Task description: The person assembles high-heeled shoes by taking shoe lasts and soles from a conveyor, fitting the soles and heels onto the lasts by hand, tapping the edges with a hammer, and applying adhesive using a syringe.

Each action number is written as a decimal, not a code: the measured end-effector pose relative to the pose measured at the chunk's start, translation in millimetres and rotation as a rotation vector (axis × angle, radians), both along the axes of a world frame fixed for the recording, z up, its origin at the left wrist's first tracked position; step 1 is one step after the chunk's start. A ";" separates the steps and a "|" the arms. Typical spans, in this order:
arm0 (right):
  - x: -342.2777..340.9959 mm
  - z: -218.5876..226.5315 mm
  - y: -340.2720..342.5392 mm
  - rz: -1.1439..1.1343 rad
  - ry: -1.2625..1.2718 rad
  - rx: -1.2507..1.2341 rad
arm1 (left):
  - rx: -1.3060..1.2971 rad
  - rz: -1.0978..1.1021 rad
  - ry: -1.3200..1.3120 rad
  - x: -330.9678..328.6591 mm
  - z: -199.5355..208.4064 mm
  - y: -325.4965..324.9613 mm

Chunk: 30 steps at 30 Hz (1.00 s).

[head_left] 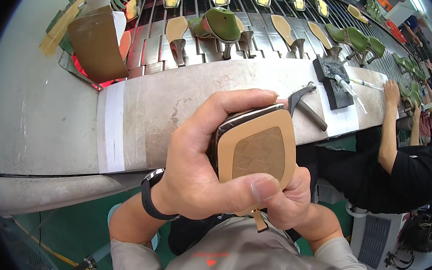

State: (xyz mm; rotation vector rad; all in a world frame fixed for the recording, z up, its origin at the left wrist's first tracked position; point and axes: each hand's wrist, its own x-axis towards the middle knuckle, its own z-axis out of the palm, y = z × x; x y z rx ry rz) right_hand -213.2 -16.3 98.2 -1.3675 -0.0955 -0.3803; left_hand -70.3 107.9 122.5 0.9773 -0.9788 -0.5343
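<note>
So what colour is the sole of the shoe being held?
The sole is tan, browner in the middle, best seen in the head view.

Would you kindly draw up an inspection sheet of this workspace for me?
Surface: pale worktable, scuffed and stained, with a white strip across its left part.
Job's things: one shoe, tan sole facing the camera.
Clutter: hammer beside a dark block; slim white tools at the block.
Hands: left hand grips the shoe, thumb across the sole; right hand holds its lower end.
Cables: dark cord at the far left, above the floor.
Surroundings: slatted conveyor with green shoes and tan soles; co-worker in a black shirt at right.
</note>
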 end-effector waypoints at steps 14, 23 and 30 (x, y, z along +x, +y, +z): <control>-7.0 -4.1 -1.6 -0.004 0.005 0.005 | 0.147 0.051 0.321 -19.6 28.9 4.6; -13.0 -6.8 -10.1 0.017 0.038 0.160 | 0.111 0.050 0.007 -16.8 16.7 -0.2; -14.3 -3.0 -10.2 -0.031 0.027 0.198 | 0.127 0.013 0.136 -21.6 22.9 -5.0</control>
